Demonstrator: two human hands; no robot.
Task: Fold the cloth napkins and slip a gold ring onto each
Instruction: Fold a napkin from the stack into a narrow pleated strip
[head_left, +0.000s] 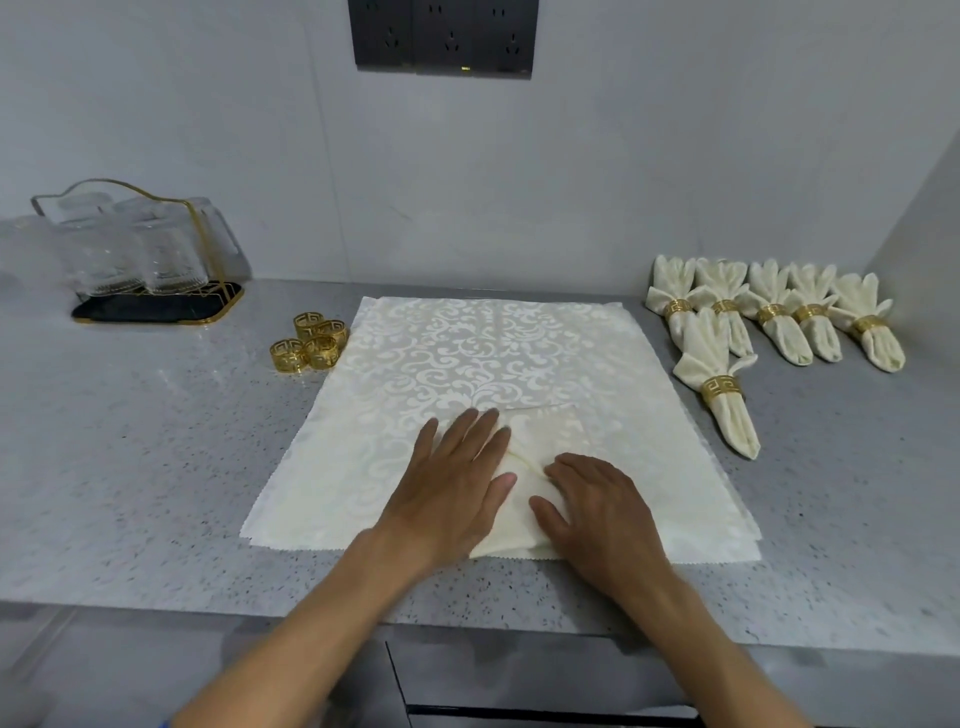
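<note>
Lying under both grips: folded napkin (524, 467)

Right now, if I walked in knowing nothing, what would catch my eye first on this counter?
Probably the two hands, left hand and right hand, pressing a half-folded napkin flat at the near middle, on a stack of patterned cream cloths. Next, the finished napkins at the right, each fanned through a gold ring, and four loose gold rings clustered left of the stack.
</note>
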